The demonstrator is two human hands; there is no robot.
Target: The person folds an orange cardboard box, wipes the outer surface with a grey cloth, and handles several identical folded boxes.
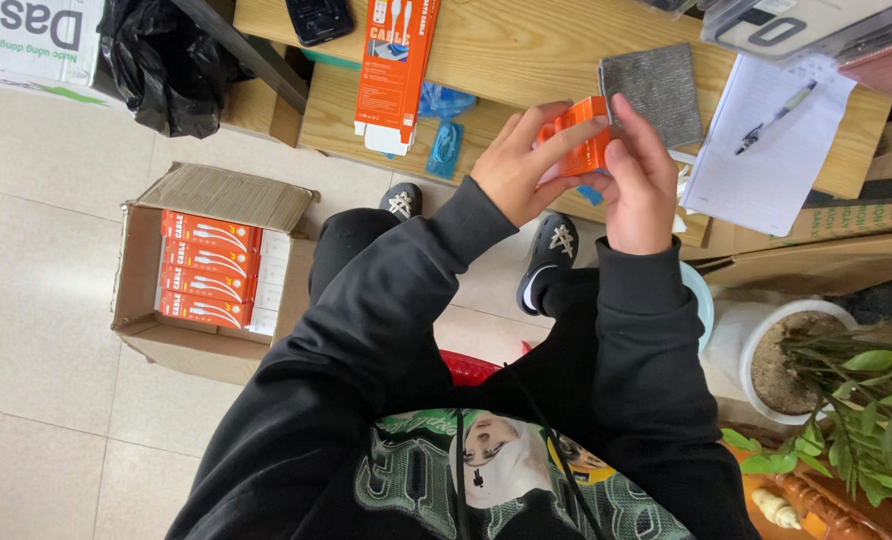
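Orange small box [583,140] sits between both hands, held up over the edge of the wooden tabletop [526,60]. Left hand [522,172] grips it from the left side w/ fingers curled over the top, thumb underneath. Right hand [639,180] closed on the box's right end, fingers wrapped over it. Both sleeves black.

On the tabletop just left of the hands: a long orange cable package [394,70], lying flat, its lower end open & hanging past the upper board's edge. Next to it, on the lower board, a blue plastic wrapper [444,125]. Just above the right hand, a grey pad [661,90] lies flat. Further right, a white sheet of paper [766,160] w/ a pen [774,118] on top. A black phone [318,18] is at the top edge.

On the floor, left of the person's legs, an open cardboard box [216,270] holds a row of orange packages [206,270], same kind as the one on the tabletop, plus some white ones beside them. Black plastic bag [166,60] lies top left on the floor. Bottom right: a white pot w/ a green plant [856,400]. Two dark shoes [551,255] show under the hands.
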